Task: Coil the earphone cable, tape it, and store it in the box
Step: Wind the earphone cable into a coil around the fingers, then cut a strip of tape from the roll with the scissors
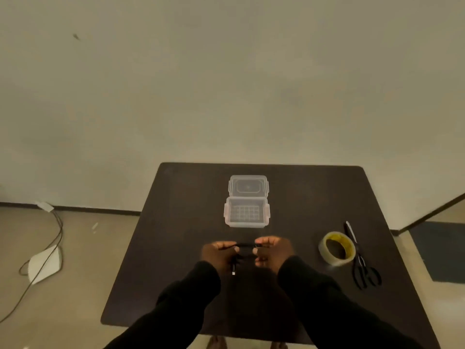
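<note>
Earphone cable (245, 249) lay bunched left-to-right, clamped between left hand (220, 255) and right hand (273, 253), tape roll (336, 248) nearer the right.

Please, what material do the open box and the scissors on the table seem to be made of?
The small clear open box looks like translucent, slightly frosted plastic: the dark table shows through its walls, and a molded grid marks its floor. The black-handled scissors seem to have metal blades, since a bright glint runs along them; the handles are probably plastic or coated, but that stays uncertain.
</note>
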